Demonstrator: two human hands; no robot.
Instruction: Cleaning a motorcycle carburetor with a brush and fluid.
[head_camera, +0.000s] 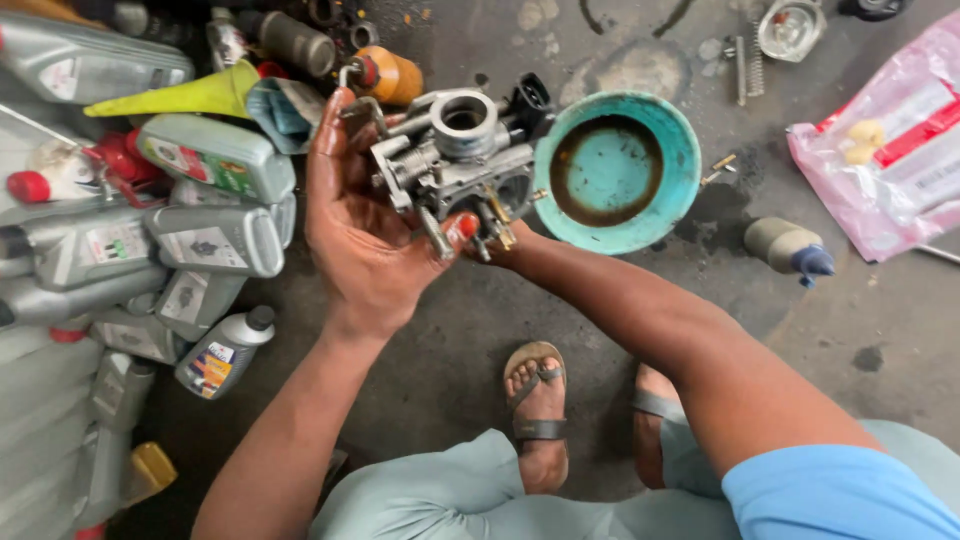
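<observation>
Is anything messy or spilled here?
Yes. The teal bowl holds a brown, dirty film, and dark stains mark the concrete floor beside it. Grey oil bottles lie tipped in a heap on the left. The left hand and right hand hold a carburetor.
</observation>
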